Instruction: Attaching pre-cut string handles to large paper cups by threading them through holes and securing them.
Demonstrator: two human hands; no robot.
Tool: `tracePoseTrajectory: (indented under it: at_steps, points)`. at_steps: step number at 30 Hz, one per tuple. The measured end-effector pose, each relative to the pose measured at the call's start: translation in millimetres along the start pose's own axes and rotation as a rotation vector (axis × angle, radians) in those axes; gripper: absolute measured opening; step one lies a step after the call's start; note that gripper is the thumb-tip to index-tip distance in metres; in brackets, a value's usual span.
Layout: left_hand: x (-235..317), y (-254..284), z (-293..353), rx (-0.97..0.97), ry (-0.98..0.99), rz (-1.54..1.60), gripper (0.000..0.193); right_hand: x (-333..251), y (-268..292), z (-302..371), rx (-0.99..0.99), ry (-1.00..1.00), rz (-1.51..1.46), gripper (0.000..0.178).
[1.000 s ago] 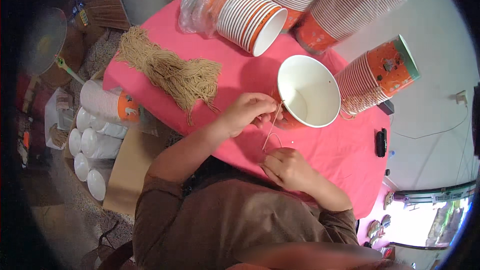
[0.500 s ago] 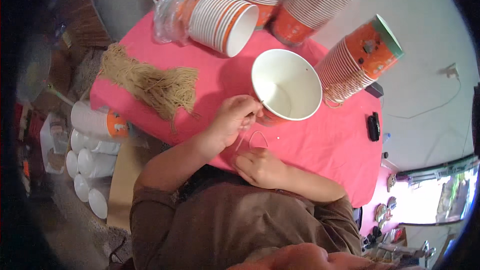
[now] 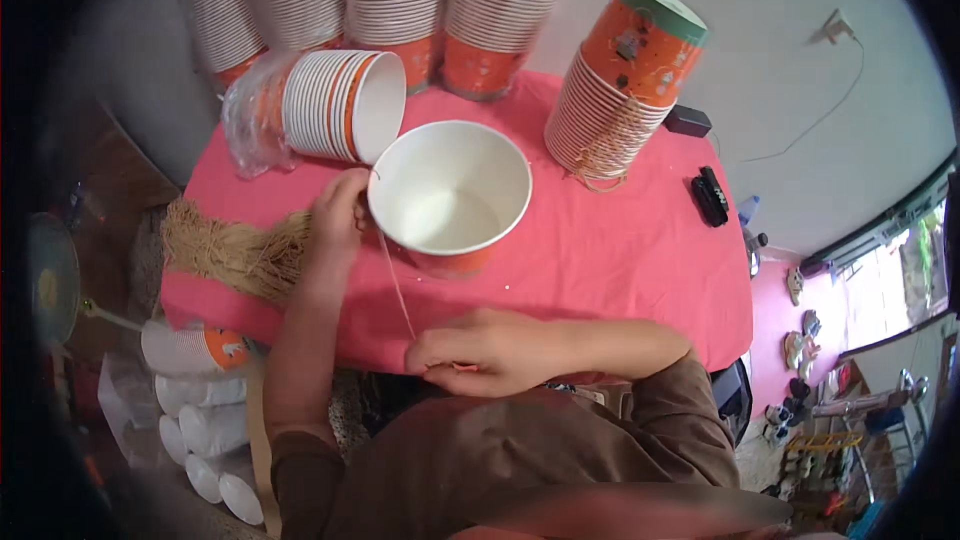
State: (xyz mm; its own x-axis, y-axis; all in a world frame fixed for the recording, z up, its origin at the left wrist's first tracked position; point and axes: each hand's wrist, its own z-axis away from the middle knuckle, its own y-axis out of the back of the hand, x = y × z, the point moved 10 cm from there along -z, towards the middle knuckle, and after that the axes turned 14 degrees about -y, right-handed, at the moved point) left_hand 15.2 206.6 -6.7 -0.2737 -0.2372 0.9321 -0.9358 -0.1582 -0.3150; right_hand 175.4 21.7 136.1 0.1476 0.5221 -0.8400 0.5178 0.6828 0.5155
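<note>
On your pink worktop (image 3: 610, 275), at left, lies a tan string bundle (image 3: 235, 253); next, your left hand (image 3: 341, 212) is beside the upright white-lined bucket (image 3: 452, 190), its grip impossible to tell. From the bucket's left rim, a thin cord (image 3: 397, 285) slants down to your right hand (image 3: 482, 350), clamped on it.

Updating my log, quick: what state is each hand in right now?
Left hand: at the paper bucket; whether its grip is closed cannot be told.
Right hand: closed, holding the thin string.
</note>
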Motion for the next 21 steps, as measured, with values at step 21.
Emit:
tracePoseTrajectory:
  at_steps: [21]
  points:
    - [143,-75,81,-0.411,-0.904,-0.698,0.017,56,141,-20,0.412,-0.078,-0.737,0.017]
